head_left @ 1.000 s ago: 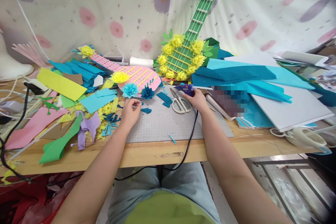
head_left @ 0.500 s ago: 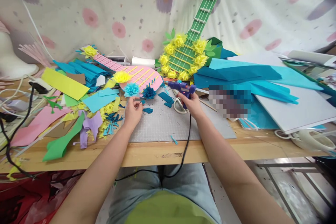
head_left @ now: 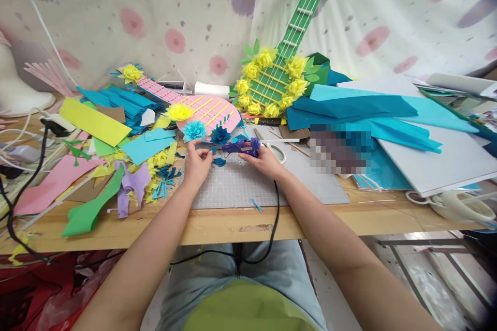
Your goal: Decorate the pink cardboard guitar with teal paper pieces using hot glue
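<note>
My right hand (head_left: 266,162) is wrapped round a purple-blue hot glue gun (head_left: 245,147), its nozzle pointing left and a white glue stick (head_left: 285,140) jutting from its back. Close to the nozzle, my left hand (head_left: 198,162) pinches a small dark blue paper piece (head_left: 213,150), mostly hidden by the fingers. Just beyond are a light blue paper flower (head_left: 194,131) and a dark blue paper flower (head_left: 220,135) by the pink paper guitar (head_left: 227,111). A loose dark blue paper scrap (head_left: 219,162) lies on the grey cutting mat (head_left: 236,186).
Scissors (head_left: 278,153) lie behind my right hand. A green paper guitar (head_left: 267,85) with yellow flowers leans at the back. Paper scraps (head_left: 97,176) cover the left side; blue sheets (head_left: 353,108) and white board (head_left: 442,158) lie right. The glue gun's black cord (head_left: 276,217) hangs over the table edge.
My right hand has brought the glue gun left and down, turning its nozzle towards the blue piece in my left hand. The scissors show more now. My left hand has hardly moved.
</note>
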Available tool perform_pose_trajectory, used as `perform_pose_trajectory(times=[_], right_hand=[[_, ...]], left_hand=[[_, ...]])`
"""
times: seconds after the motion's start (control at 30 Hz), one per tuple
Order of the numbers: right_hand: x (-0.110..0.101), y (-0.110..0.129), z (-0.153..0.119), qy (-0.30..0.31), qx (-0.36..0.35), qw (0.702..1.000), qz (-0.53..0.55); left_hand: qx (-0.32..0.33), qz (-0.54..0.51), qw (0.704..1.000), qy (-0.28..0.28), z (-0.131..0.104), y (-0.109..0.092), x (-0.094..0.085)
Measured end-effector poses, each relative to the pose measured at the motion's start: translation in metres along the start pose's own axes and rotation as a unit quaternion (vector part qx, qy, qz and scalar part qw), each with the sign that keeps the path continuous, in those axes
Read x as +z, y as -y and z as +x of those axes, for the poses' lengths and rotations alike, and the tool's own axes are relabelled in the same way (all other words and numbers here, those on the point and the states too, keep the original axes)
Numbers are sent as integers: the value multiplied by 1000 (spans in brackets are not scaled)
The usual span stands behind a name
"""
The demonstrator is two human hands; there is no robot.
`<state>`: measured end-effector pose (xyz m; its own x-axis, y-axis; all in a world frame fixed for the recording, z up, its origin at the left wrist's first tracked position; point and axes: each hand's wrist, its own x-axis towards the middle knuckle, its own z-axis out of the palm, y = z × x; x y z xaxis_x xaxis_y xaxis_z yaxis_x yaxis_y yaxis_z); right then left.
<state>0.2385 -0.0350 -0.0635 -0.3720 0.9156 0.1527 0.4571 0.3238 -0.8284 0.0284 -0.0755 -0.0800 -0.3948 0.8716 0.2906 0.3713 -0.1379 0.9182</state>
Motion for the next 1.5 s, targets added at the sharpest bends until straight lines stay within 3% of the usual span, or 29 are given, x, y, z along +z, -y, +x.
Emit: perform_pose_trajectory(times=[0.6,1.0,1.13,1.27,1.4,1.5], right_hand=[[1,0,2,-4,-16,998,-58],[-1,4,1,-18,-15,999,-41],[-6,-2,4,-65,6,998,10],[-25,-12,9,-168,63,983,35],[-50,-28,14,-284,118,951,-34],[-62,-41,17,-288,155,939,-110]], left_hand=[[-16,17,1000,16,-2,-3,0],[-20,-6,1000,17,-3,-5,-2],[-42,-36,998,14,-3,-6,-2],[-67,-76,995,11,-2,-4,-2],[-67,-128,989,-23,0,-6,-2],[-49,-149,985,-66,2,-9,-5]])
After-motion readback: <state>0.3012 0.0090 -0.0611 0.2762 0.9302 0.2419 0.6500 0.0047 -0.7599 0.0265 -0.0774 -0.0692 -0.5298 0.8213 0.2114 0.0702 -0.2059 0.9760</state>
